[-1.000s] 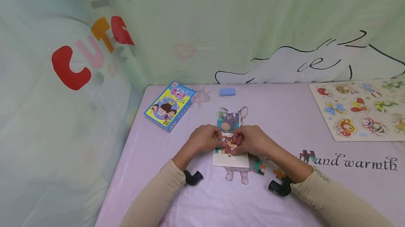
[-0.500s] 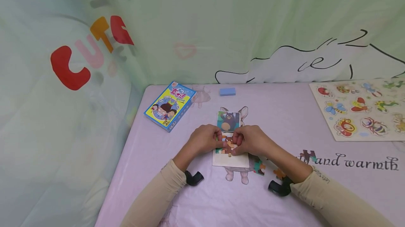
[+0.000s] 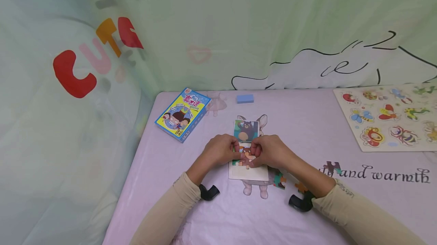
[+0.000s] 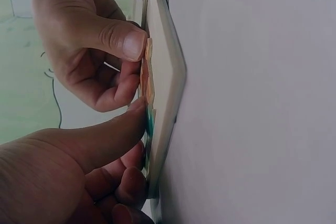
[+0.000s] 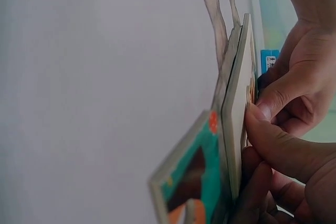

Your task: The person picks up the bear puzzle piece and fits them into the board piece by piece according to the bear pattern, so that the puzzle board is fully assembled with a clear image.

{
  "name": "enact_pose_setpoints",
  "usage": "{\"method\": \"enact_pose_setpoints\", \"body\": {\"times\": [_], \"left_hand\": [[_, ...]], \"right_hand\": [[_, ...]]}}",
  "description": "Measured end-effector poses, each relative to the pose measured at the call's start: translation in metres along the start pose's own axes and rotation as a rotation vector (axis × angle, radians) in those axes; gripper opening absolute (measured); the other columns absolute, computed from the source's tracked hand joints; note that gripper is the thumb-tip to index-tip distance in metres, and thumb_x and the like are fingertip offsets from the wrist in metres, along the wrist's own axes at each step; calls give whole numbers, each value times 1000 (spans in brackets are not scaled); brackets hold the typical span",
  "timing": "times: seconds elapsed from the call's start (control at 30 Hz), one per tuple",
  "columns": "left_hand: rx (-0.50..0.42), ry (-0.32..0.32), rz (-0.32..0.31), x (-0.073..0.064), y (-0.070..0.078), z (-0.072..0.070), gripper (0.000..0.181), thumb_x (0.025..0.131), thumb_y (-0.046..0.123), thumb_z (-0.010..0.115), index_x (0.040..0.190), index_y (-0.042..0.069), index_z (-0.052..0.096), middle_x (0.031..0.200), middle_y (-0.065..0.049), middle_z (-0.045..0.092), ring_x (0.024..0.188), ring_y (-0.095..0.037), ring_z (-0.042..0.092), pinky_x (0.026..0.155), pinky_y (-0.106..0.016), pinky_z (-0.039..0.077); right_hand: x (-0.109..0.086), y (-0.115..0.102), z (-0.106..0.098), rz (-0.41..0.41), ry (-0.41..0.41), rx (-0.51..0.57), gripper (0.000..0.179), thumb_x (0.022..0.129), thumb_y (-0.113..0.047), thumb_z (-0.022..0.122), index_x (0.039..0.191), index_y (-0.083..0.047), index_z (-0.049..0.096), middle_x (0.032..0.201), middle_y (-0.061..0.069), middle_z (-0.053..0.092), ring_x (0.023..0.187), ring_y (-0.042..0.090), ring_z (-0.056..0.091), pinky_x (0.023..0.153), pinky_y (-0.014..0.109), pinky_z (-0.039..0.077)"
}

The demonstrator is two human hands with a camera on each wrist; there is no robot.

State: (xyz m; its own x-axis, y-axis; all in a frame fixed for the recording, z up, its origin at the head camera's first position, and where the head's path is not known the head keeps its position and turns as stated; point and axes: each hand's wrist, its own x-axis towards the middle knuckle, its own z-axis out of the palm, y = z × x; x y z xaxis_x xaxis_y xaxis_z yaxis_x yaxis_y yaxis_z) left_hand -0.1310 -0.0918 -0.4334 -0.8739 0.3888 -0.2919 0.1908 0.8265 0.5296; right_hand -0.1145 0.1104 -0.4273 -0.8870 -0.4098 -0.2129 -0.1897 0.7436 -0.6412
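While both thumbs bear on the partly assembled bear jigsaw (image 3: 247, 150), atop the cream puzzle board (image 3: 250, 175), I'd press flat and evenly so seams close without popping neighbours. Left hand (image 3: 219, 149) and right hand (image 3: 274, 151): fingers curled, pinching the jigsaw from either side. Versus half a second ago: grip, jigsaw essentially unmoved; head view drifted slightly.

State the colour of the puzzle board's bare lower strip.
There, the puzzle board is cream; the head view shows it best.
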Motion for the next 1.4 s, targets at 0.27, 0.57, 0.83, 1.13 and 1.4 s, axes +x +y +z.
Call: {"method": "enact_pose_setpoints", "body": {"times": [0.27, 0.57, 0.83, 1.13, 1.4], "left_hand": [[-13, -10, 4, 0, 0, -1, 28, 85, 38, 83, 76, 20, 64, 61, 4, 52, 61, -12, 50, 54, -26, 33], [-6, -24, 29, 0, -2, -1, 38, 75, 46, 89, 80, 18, 64, 65, 6, 55, 64, -11, 51, 56, -26, 36], [12, -18, 26, 0, -2, 1, 38, 76, 46, 88, 80, 19, 63, 65, 7, 54, 64, -10, 51, 56, -26, 35], [-7, 1, 14, -1, 2, 0, 32, 82, 39, 85, 76, 18, 62, 64, 6, 56, 63, -11, 51, 55, -26, 35], [-1, -3, -11, -2, 6, -1, 28, 85, 35, 82, 75, 18, 62, 63, 6, 56, 62, -11, 52, 54, -27, 35]], "right_hand": [[1, -2, 0, 12, -7, -5, 33, 69, -20, 95, 79, -13, 64, 66, -2, 55, 67, 15, 50, 60, 28, 40], [3, -2, -4, 17, -36, -6, 31, 71, -22, 94, 79, -13, 65, 67, -2, 56, 68, 15, 51, 61, 30, 40], [3, -1, -3, 12, -14, 2, 20, 80, -17, 86, 77, -15, 66, 64, -3, 57, 63, 13, 52, 57, 26, 41], [2, -3, -1, 34, -1, 19, 18, 84, -18, 83, 77, -13, 67, 60, -3, 59, 58, 13, 54, 53, 26, 40], [4, -5, 0, 55, 11, 10, 20, 85, -19, 82, 75, -12, 66, 58, -2, 59, 55, 13, 55, 52, 26, 40]]}}
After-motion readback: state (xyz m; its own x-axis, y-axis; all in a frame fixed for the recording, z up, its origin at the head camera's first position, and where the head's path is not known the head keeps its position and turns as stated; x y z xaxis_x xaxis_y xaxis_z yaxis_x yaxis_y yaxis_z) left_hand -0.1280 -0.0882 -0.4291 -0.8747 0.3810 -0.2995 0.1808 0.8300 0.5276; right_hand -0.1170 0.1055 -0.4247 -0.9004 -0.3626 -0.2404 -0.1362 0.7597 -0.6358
